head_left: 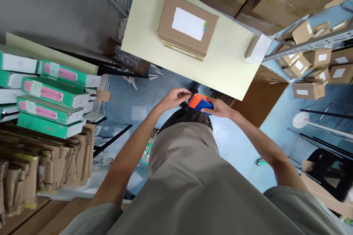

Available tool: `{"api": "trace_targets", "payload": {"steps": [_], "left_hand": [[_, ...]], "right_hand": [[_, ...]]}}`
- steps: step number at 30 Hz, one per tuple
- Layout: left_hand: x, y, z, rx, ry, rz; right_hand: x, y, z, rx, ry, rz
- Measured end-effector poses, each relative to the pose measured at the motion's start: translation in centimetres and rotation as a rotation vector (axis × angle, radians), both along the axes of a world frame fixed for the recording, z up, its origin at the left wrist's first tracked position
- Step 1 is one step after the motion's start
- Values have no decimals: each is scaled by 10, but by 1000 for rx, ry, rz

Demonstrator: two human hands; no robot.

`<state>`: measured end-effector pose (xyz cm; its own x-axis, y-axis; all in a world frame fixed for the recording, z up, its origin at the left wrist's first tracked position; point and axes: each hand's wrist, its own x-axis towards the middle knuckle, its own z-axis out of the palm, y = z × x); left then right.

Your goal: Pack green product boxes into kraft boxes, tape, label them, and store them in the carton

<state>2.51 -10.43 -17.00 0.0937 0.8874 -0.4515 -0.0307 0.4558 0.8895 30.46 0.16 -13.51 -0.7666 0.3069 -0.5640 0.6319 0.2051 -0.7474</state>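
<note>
Tool: orange and blue, held in the air just on the near side of the table; its exact kind cannot be told.
Grip: a firm hold on the blue part, with the wrist straight, should keep the orange end steady and leave it free for finger work.
Right hand: clamped on the tool's right end, digits on its near and far sides; the forearm slants in from the near right.
Left hand: at the tool's left, fingers and thumb curled close; whether they touch or pinch anything, I cannot tell. A light, precise touch would seem to suit here.
Box: farther off, on the table, apart from both hands.
</note>
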Motion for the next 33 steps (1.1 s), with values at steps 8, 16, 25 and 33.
{"api": "trace_targets", "payload": {"steps": [8,16,25,33], "left_hand": [[25,4,-28,-67,-25,34],[49,-7,-36,-22,191,239],[20,84,-73,97,368,586],[6,140,-111,162,309,691]], "right_hand": [[9,19,-15,15,-105,157],[31,35,-13,86,-263,238],[28,105,-23,575,-440,175],[-5,133,-78,664,-445,31]]}}
